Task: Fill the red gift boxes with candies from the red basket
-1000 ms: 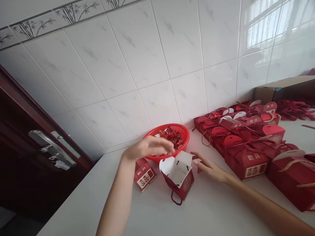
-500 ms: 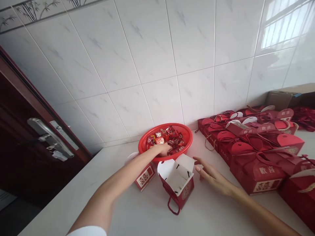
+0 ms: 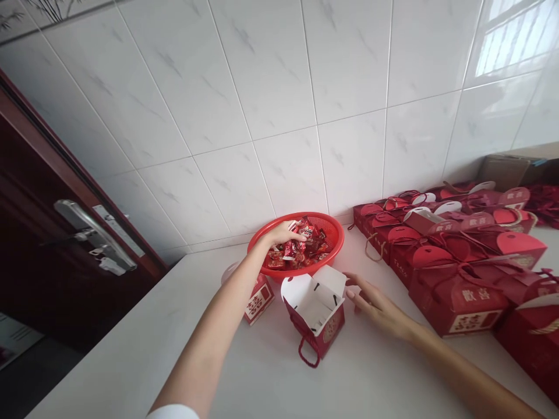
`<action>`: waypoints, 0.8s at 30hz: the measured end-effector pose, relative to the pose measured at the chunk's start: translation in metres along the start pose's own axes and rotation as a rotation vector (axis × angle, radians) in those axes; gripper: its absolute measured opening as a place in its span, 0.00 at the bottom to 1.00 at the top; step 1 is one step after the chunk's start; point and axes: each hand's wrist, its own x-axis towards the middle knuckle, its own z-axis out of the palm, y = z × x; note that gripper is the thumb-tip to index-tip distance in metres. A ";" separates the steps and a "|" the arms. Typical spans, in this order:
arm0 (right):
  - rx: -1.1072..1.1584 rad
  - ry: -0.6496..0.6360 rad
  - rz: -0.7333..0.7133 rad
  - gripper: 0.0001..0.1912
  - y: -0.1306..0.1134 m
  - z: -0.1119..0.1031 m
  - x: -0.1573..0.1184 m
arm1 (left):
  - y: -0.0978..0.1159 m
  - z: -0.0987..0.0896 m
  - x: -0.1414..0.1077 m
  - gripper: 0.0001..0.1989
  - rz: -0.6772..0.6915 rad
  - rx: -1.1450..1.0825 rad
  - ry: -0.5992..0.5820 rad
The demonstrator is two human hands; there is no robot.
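My left hand (image 3: 285, 233) is over the left part of a red plastic basket (image 3: 337, 241), its fingers closed on red-wrapped candies (image 3: 293, 247). More wrapped candies lie beneath it in the basket. In front of the basket stands an open red box (image 3: 334, 333) with a white inside, its flaps up and a red cord handle hanging at the front. My right hand (image 3: 371, 302) is just right of that box, fingers apart, fingertips by its right flap. Another red box (image 3: 258, 301) stands to the left, partly hidden behind my left forearm.
Rows of red gift boxes (image 3: 463, 294) with cord handles fill the right side of the white table (image 3: 144, 326). A cardboard box (image 3: 506, 170) stands at the back right. Behind is a tiled wall (image 3: 288, 116); a dark door (image 3: 39, 233) with a metal handle is at left.
My left hand has risen from among the candies and moved slightly back, now with wrapped candies in its fingers. My right hand has stayed beside the open box. The view has shifted slightly.
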 end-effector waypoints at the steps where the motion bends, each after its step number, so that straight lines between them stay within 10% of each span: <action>1: -0.002 -0.001 -0.004 0.36 0.000 0.000 0.000 | 0.002 0.004 0.001 0.21 0.006 -0.023 0.021; 16: 0.000 0.072 -0.034 0.35 0.003 0.002 -0.001 | -0.004 0.031 -0.006 0.15 -0.136 -0.200 0.436; 24: -0.020 0.484 -0.238 0.27 -0.032 -0.019 0.042 | -0.010 0.031 -0.020 0.11 -0.011 -0.313 0.406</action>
